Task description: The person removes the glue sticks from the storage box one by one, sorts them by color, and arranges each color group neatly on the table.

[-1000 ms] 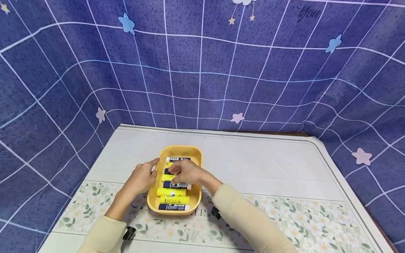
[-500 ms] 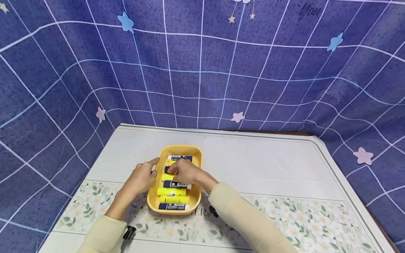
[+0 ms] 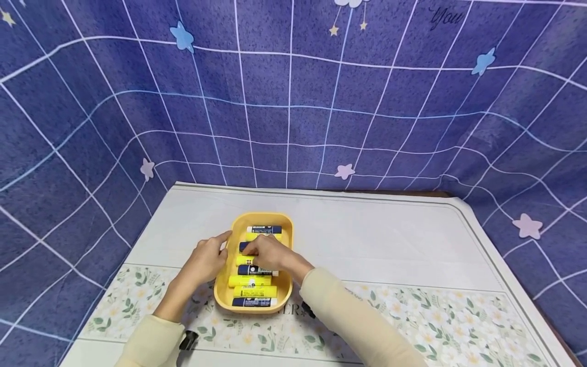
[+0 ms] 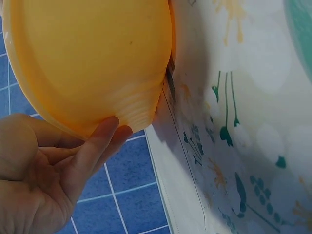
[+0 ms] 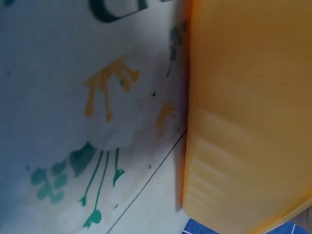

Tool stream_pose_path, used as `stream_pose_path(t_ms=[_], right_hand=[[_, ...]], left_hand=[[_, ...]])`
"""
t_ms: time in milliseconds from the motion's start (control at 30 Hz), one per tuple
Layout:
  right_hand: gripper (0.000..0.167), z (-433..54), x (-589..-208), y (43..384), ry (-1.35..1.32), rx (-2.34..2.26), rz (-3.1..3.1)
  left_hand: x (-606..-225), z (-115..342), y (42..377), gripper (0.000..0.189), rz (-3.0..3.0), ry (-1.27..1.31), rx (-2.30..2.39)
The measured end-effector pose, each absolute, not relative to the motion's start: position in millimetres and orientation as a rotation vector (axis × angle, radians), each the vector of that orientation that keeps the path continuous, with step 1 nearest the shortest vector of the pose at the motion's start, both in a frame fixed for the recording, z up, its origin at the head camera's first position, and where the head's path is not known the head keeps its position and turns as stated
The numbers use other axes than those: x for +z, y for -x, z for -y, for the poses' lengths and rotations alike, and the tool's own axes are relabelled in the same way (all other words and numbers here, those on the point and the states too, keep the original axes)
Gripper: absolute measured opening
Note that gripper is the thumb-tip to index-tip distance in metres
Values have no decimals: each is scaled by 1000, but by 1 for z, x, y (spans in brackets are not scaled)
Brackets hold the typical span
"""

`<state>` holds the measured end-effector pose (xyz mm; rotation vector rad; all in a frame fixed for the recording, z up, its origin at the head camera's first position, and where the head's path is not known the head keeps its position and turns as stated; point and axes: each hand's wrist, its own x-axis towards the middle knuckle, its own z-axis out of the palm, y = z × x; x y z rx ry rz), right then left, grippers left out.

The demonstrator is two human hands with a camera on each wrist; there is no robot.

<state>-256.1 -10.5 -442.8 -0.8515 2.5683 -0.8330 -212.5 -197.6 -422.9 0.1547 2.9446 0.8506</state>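
Note:
Several yellow and navy glue sticks lie crosswise in a row inside a yellow plastic tray (image 3: 218, 285) in the head view. My left hand (image 3: 208, 259) grips the tray's left rim. In the left wrist view, fingertips (image 4: 105, 131) press on the tray's outer wall while another finger goes behind the rim. My right hand (image 3: 270, 251) reaches in from the right, fingers curled down and pinching at a navy glue stick (image 3: 243, 246), whose right part the hand hides. Just nearer lies a partly covered yellow glue stick (image 3: 244, 260). The right wrist view shows only the tray's outer wall (image 5: 248, 112).
The tray stands left of centre on a table with a white, flower-printed cloth (image 3: 390, 234). A blue-purple curtain (image 3: 293, 102) with grid lines and stars hangs behind and at both sides. Black wrist straps (image 3: 188, 340) show below the sleeves.
My right hand has lowered onto the glue sticks and its fingers have curled in. The farthest navy glue stick has slid a little to the right. My left hand stays on the rim.

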Motion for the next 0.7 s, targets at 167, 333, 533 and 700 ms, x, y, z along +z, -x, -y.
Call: stream_pose_path(t_ms=[167,333,533,700], right_hand=[[40,9,-444,257,872,-834,-2565],[45,9,-446,257,879,-855,-2569],[45,8,-446,256,893,-914,-2555],[40,2,-441,255,870,-1016,-2518]], left_hand=[[-423,196,213,53,-2949,-150,850],[-424,195,213,53,-2956,-144,851],[-424,195,214,53,-2948,-134,858],[-423,194,213,54,-2938,-122,858]])
